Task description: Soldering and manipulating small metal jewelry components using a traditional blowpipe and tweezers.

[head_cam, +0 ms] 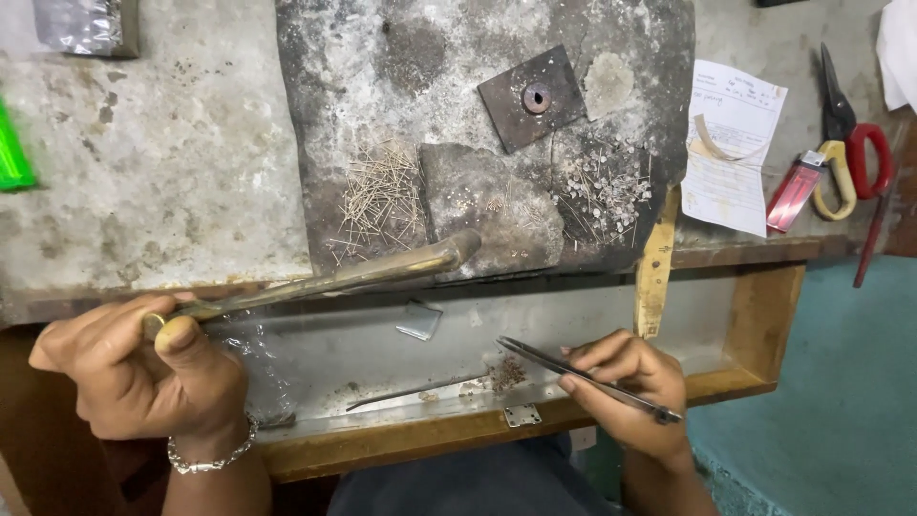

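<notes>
Left grip: my left hand [143, 368] closes on the torch [325, 280], axis running up-right to the slab [382, 76].
Right grip: my right hand [630, 377] pinches tweezers [583, 377], tips pointing upper left, nearer the tray [755, 325] debris.

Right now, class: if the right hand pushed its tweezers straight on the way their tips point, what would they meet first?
The right hand holds tweezers whose tips point up-left over the tray. Carried on, they would probably reach the small grey plate first, then the torch in the left hand. Depth is unclear, so they might pass above it.
</notes>
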